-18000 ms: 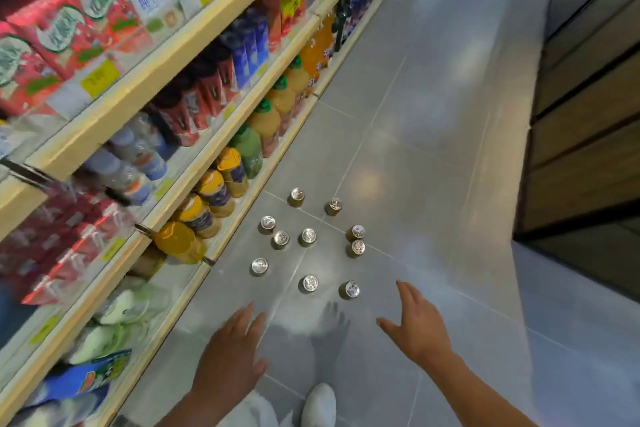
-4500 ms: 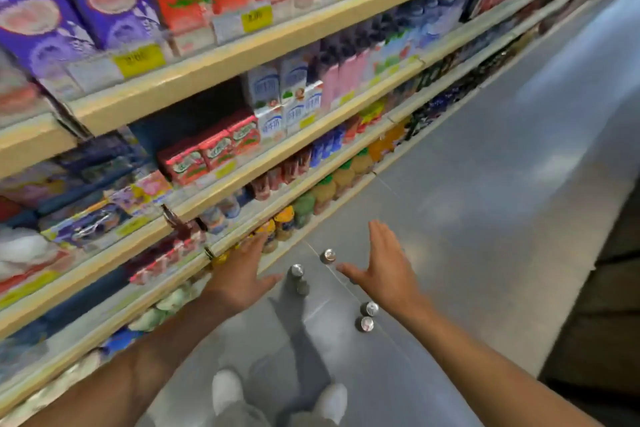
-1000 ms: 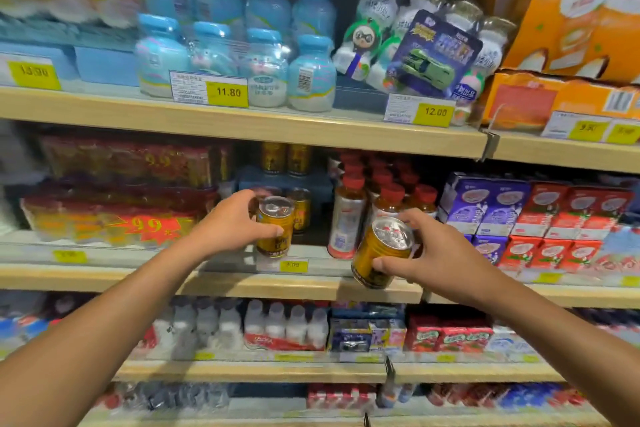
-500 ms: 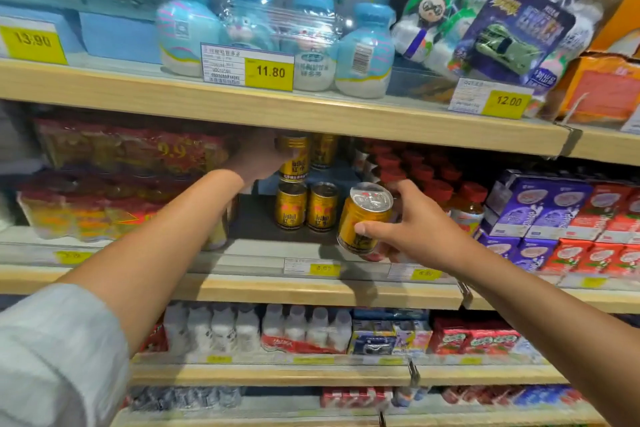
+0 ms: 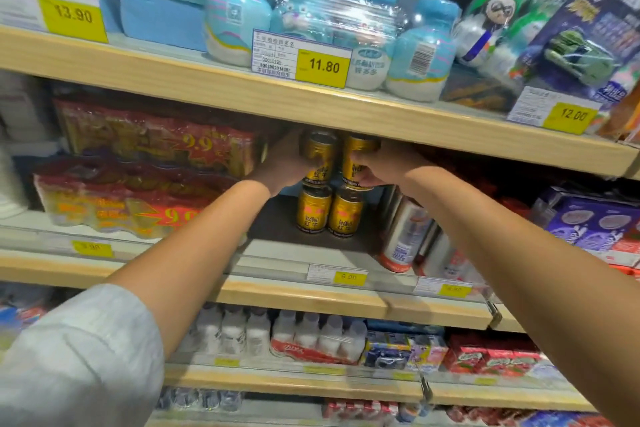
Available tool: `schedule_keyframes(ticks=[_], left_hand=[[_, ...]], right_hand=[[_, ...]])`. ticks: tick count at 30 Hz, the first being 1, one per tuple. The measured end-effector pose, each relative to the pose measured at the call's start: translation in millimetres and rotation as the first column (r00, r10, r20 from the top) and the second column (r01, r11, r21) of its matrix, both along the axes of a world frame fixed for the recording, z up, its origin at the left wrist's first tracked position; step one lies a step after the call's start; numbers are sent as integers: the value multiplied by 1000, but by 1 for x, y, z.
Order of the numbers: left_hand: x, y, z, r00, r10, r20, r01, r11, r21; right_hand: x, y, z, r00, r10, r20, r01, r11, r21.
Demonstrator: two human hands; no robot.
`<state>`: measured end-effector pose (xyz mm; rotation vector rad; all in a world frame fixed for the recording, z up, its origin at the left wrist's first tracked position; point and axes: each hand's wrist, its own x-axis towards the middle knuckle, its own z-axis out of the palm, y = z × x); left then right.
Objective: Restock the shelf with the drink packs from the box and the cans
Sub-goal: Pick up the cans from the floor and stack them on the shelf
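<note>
My left hand (image 5: 282, 163) wrapped one gold can (image 5: 319, 158), set atop a lower can (image 5: 313, 208) on the middle shelf (image 5: 277, 291). My right hand (image 5: 379, 165) clasped the neighbouring can (image 5: 356, 158) above another (image 5: 345, 212). I judged each needed centring squarely, rims seated, before I let go gently.

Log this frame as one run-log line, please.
phase: stacking cans | left hand: on upper-left can | right hand: on upper-right can | under: two cans on shelf
</note>
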<state>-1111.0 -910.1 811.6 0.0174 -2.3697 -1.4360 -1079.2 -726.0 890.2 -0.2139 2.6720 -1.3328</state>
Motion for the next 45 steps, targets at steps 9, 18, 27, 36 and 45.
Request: schedule_keyframes(ticks=[9, 18, 27, 36, 45], left_hand=[[0, 2, -11, 997, 67, -31, -69, 997, -43], [-1, 6, -11, 996, 75, -37, -78, 992, -102], [6, 6, -14, 993, 111, 31, -106, 987, -117], [54, 31, -3, 971, 237, 41, -218, 940, -262], [143, 99, -12, 951, 256, -171, -308, 795, -523]], right_hand=[[-38, -16, -24, 999, -42, -18, 42, 999, -26], [-43, -17, -27, 991, -123, 47, 128, 985, -113], [-35, 1, -16, 987, -94, 132, 136, 924, -358], [11, 24, -2, 932, 39, -359, 26, 985, 173], [79, 95, -20, 660, 422, -621, 172, 720, 672]])
